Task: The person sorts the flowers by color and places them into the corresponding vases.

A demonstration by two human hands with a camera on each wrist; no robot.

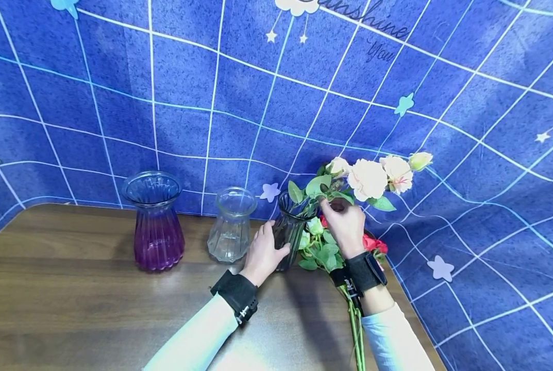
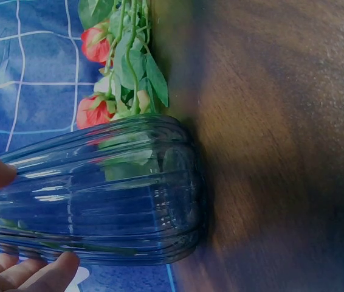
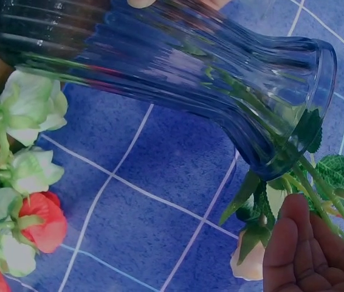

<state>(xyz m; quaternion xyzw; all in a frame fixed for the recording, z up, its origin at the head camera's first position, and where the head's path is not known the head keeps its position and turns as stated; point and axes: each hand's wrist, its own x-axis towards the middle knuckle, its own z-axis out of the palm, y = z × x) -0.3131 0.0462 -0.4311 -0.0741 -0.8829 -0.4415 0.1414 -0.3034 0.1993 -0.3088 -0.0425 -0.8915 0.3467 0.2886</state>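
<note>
My left hand (image 1: 263, 253) grips a dark, ribbed glass vase (image 1: 287, 234) around its side, thumb on the near face. In the left wrist view the vase (image 2: 111, 194) stands on the table, with fingertips on both sides of it. At its mouth, my right hand (image 1: 347, 229) holds a spray of pale pink artificial flowers (image 1: 368, 179) by the stems. The right wrist view shows the green stems (image 3: 310, 191) passing over the rim into the vase (image 3: 160, 67). The blooms lean out to the right, above the right hand.
A clear glass vase (image 1: 230, 226) stands left of the dark one, and a blue-purple vase (image 1: 158, 226) farther left. Red and white roses (image 1: 324, 247) with long stems lie on the wooden table (image 1: 95, 314) under the right arm. A blue patterned cloth (image 1: 188, 118) hangs behind.
</note>
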